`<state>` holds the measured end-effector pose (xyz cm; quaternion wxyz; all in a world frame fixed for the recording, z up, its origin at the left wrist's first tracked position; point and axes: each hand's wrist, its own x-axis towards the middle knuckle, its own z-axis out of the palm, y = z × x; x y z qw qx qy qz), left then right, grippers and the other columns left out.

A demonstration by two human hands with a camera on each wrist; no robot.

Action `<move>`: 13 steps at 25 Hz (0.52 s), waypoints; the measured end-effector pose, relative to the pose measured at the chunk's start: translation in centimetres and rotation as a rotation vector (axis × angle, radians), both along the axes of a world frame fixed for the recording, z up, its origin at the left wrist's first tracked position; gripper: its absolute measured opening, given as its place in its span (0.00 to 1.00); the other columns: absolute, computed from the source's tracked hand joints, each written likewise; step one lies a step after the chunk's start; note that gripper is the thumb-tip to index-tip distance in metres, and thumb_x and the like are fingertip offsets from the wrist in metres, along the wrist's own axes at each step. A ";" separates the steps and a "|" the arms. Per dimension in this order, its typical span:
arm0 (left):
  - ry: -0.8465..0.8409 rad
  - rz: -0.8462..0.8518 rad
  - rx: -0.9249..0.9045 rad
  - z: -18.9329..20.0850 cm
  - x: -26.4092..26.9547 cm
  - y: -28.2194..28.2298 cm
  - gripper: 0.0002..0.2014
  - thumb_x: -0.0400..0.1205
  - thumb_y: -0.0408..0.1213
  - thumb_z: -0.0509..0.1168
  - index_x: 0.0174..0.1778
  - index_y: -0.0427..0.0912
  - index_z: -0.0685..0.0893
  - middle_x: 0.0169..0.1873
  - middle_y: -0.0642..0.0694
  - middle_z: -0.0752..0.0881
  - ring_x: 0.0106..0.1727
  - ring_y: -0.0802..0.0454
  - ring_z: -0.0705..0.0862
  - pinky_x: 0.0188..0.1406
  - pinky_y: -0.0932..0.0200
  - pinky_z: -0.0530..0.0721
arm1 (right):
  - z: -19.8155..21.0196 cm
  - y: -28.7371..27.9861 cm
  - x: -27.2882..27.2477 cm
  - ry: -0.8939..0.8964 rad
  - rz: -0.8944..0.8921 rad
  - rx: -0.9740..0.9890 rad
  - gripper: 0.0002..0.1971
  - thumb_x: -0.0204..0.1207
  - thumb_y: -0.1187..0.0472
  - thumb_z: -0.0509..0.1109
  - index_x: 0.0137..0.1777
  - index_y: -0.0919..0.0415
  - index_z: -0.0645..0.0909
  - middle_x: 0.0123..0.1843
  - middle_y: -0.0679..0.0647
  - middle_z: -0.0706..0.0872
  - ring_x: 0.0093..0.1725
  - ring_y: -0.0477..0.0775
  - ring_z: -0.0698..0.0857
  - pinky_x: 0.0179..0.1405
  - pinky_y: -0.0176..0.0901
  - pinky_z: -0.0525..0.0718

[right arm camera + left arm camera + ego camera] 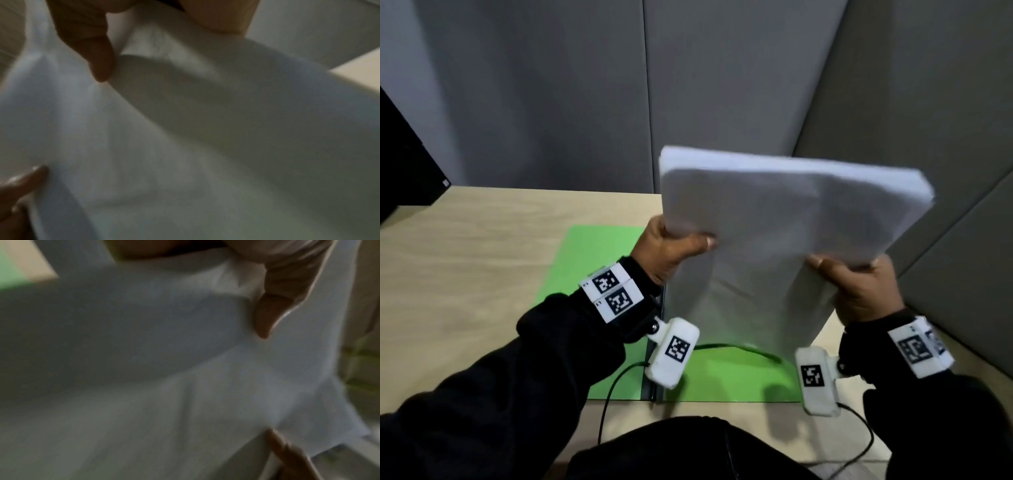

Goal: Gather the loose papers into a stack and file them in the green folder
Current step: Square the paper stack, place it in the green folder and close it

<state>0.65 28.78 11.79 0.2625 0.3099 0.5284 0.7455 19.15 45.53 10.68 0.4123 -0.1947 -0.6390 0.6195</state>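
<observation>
A thick stack of white papers (763, 233) stands on edge over the open green folder (599, 260), which lies flat on the wooden desk. My left hand (674, 250) grips the stack's left side, thumb across the front sheet. My right hand (859, 284) grips the right side the same way. In the left wrist view the papers (164, 369) fill the frame, my left thumb (265, 316) pressed on them. The right wrist view shows the papers (205, 146) with my right thumb (98, 61) on the sheet. The stack's lower edge is near the folder's right half (726, 377).
The wooden desk (465, 274) has bare surface left of the folder. Grey partition panels (551, 102) close the back and right. A dark object (404, 171) stands at the far left. Black cables (606, 411) trail from the wrist cameras over the front edge.
</observation>
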 end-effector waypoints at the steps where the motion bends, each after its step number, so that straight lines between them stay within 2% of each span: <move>1: -0.005 -0.008 -0.079 -1.5 0.2 -0.2 0.11 0.49 0.39 0.76 0.27 0.50 0.92 0.26 0.57 0.90 0.29 0.64 0.87 0.36 0.68 0.86 | -1.4 -0.3 0.0 -0.060 0.028 -0.038 0.06 0.57 0.63 0.82 0.30 0.50 0.90 0.27 0.41 0.90 0.29 0.38 0.86 0.34 0.32 0.85; 2: 0.018 -0.013 -0.172 -2.9 0.6 -0.4 0.10 0.50 0.39 0.77 0.26 0.51 0.92 0.25 0.58 0.89 0.28 0.64 0.86 0.35 0.68 0.85 | -2.9 -0.6 -0.1 -0.126 0.038 -0.086 0.10 0.49 0.52 0.85 0.30 0.51 0.90 0.27 0.42 0.90 0.29 0.39 0.86 0.34 0.33 0.86; 3: 0.047 -0.005 -0.233 -4.1 0.8 -0.5 0.08 0.52 0.39 0.79 0.25 0.51 0.91 0.24 0.58 0.89 0.27 0.64 0.85 0.34 0.68 0.84 | -4.2 -0.8 0.0 -0.186 0.042 -0.109 0.20 0.39 0.43 0.86 0.30 0.52 0.90 0.27 0.43 0.90 0.28 0.41 0.86 0.35 0.35 0.87; 4: 0.060 0.011 -0.255 -4.7 0.7 -0.4 0.06 0.56 0.36 0.78 0.26 0.51 0.91 0.24 0.58 0.89 0.27 0.64 0.85 0.35 0.68 0.84 | -4.9 -0.6 -0.1 -0.185 0.030 -0.120 0.25 0.33 0.38 0.85 0.29 0.52 0.90 0.27 0.44 0.90 0.28 0.42 0.86 0.35 0.36 0.87; 5: 0.061 0.021 -0.242 -4.8 0.6 -0.2 0.07 0.58 0.34 0.78 0.26 0.51 0.92 0.25 0.58 0.90 0.28 0.64 0.86 0.36 0.69 0.84 | -5.1 -0.3 -0.2 -0.161 0.011 -0.120 0.25 0.34 0.38 0.85 0.29 0.53 0.90 0.28 0.44 0.90 0.29 0.43 0.86 0.37 0.37 0.87; 6: 0.052 0.022 -0.199 -4.2 0.5 -0.1 0.09 0.58 0.31 0.77 0.27 0.52 0.92 0.27 0.59 0.90 0.30 0.65 0.87 0.37 0.69 0.85 | -4.8 -0.1 -0.2 -0.135 0.015 -0.105 0.20 0.39 0.43 0.86 0.30 0.52 0.90 0.29 0.43 0.91 0.30 0.42 0.87 0.38 0.36 0.87; 8: 0.051 -0.002 -0.139 -3.5 0.3 0.3 0.17 0.60 0.22 0.78 0.29 0.53 0.93 0.29 0.60 0.91 0.33 0.66 0.87 0.40 0.70 0.85 | -4.1 0.5 -0.2 -0.063 0.015 -0.094 0.06 0.54 0.62 0.83 0.30 0.52 0.90 0.29 0.42 0.91 0.31 0.40 0.87 0.38 0.34 0.87; 9: 0.052 -0.008 -0.152 -4.1 0.0 0.4 0.19 0.61 0.19 0.77 0.30 0.53 0.93 0.29 0.60 0.91 0.33 0.67 0.87 0.40 0.70 0.85 | -4.7 0.8 -0.1 -0.063 0.007 -0.098 0.12 0.58 0.72 0.79 0.30 0.51 0.90 0.28 0.42 0.90 0.30 0.39 0.87 0.37 0.33 0.87; 10: 0.048 -0.012 -0.196 -5.2 -0.3 0.5 0.17 0.61 0.20 0.79 0.31 0.51 0.93 0.30 0.59 0.91 0.34 0.66 0.87 0.41 0.69 0.86 | -5.6 0.8 -0.1 -0.109 0.015 -0.097 0.16 0.59 0.77 0.78 0.29 0.51 0.90 0.27 0.42 0.90 0.29 0.39 0.86 0.35 0.34 0.87; 11: 0.021 -0.031 -0.273 -6.5 -0.4 0.3 0.14 0.58 0.28 0.83 0.35 0.47 0.93 0.33 0.56 0.92 0.36 0.63 0.89 0.44 0.64 0.87 | -6.8 0.5 0.0 -0.203 0.034 -0.113 0.14 0.56 0.74 0.80 0.29 0.51 0.90 0.26 0.43 0.90 0.28 0.41 0.86 0.34 0.36 0.87; 13: 0.013 -0.025 -0.466 -8.8 -0.3 0.0 0.33 0.50 0.51 0.86 0.47 0.39 0.89 0.42 0.46 0.92 0.45 0.48 0.91 0.51 0.52 0.88 | -9.1 -0.2 0.1 -0.372 0.054 -0.200 0.10 0.46 0.66 0.85 0.27 0.58 0.88 0.23 0.46 0.89 0.25 0.49 0.86 0.30 0.40 0.87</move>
